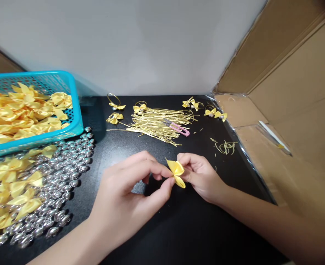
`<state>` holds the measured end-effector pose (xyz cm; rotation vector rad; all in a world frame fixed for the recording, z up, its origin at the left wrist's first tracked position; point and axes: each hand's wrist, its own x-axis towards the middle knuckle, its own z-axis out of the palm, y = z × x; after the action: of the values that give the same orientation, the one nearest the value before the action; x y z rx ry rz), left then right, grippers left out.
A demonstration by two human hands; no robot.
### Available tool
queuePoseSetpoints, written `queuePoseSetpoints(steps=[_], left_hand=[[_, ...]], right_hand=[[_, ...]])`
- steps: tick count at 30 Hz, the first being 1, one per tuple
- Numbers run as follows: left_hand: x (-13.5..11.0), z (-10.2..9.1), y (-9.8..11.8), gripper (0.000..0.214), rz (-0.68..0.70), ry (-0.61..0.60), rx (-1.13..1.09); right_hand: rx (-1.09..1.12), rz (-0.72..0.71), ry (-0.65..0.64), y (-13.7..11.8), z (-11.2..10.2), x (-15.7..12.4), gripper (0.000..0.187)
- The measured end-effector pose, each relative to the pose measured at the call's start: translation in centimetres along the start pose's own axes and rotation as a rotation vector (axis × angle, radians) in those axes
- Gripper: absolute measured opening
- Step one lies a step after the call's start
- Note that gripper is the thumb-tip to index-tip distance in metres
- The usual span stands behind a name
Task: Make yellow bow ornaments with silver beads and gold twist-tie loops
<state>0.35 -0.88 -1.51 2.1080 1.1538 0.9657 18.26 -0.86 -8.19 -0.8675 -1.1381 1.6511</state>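
A yellow ribbon bow (177, 170) is held up between both hands over the black table. My left hand (132, 184) pinches it with thumb and forefinger from the left. On its other side, my right hand (203, 176) is closed, with thumb and fingertips at the bow's right edge; the fingers partly hide what else may be there. Beyond the hands lies a loose bundle of gold twist ties (157, 123), and pink-handled thread snips (177, 127) rest on it. Several bows with gold loops and small beads, such as one bow (117, 106), lie around the bundle.
On the left stands a blue plastic basket (78, 117) of yellow bows. Many silver beads (60, 176) spread in front of it, with loose bows (24, 200) on top. Thin gold offcuts (225, 148) lie at right. A white-handled blade (274, 136) lies on the cardboard (297, 95).
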Motion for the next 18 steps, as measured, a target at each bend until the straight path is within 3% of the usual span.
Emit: queuePoseSetpoints(steps=[6, 12, 15, 18], left_hand=[[0.0, 0.1, -0.1, 0.008, -0.091, -0.022, -0.063], [-0.2, 1.4, -1.3, 0.028, -0.459, -0.199, -0.587], [-0.4, 2.1, -2.2, 0.023, -0.508, -0.251, -0.822], [-0.5, 2.6, -2.8, 0.014, -0.529, -0.228, -0.987]], right_hand=[[0.0, 0.031, 0.025, -0.2, 0.2, 0.1, 0.033], [0.038, 0.072, 0.065, -0.4, 0.2, 0.1, 0.032], [0.082, 0.095, 0.042, -0.6, 0.2, 0.1, 0.032], [0.128, 0.129, 0.013, -0.7, 0.2, 0.0, 0.032]])
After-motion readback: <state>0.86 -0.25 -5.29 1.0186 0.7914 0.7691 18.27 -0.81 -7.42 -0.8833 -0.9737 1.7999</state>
